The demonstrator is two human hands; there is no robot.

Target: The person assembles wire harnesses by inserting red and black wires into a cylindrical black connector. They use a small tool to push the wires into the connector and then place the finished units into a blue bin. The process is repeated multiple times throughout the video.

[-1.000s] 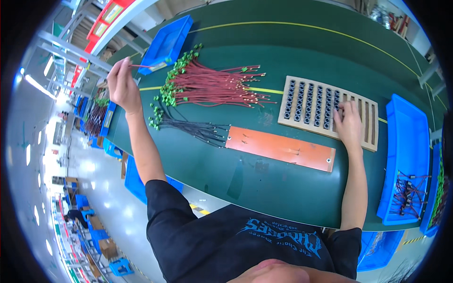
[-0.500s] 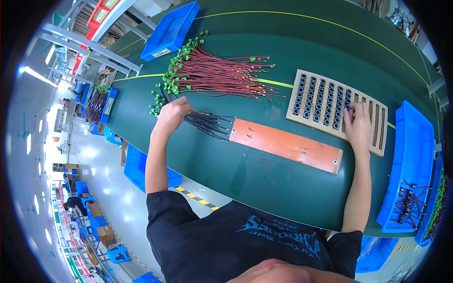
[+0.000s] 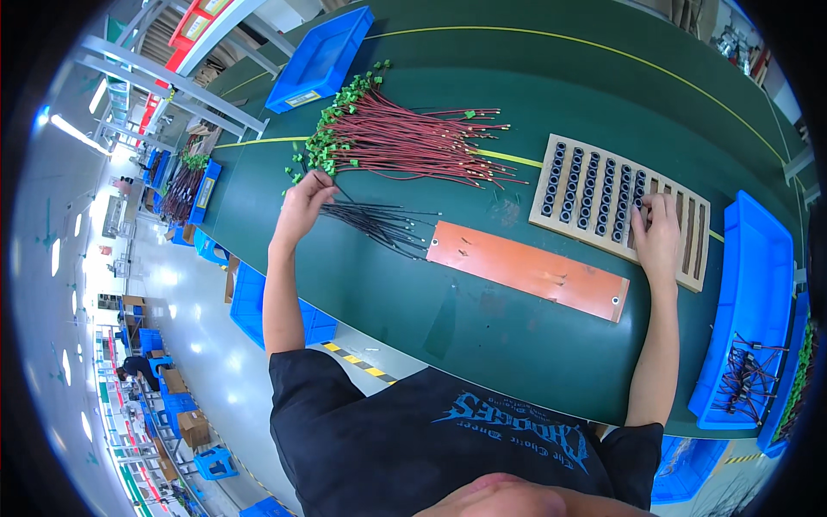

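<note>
At the left of the table, my left hand (image 3: 303,207) pinches a thin black wire at the green-connector end of a fanned bundle of black wires (image 3: 379,226). Behind it spreads a larger pile of dark red wires (image 3: 405,138) with green connectors at their left ends. My right hand (image 3: 658,234) rests at a slotted wooden rack (image 3: 541,209), thumb and fingers bent together beside the rightmost row of black ring-shaped parts (image 3: 621,200). What those fingertips hold, if anything, is hidden. An orange flat strip (image 3: 527,270) lies between my hands.
A long blue tray (image 3: 748,284) at the right holds black and red wire assemblies (image 3: 748,379). Another blue tray (image 3: 320,59) stands at the back left, near a grey metal frame (image 3: 202,99). The green table's front edge runs close to my body.
My left hand has shifted slightly back and left, away from the middle of the black wires. My right hand stays at the rack, with its fingers slightly shifted. The whole view has moved a little.
</note>
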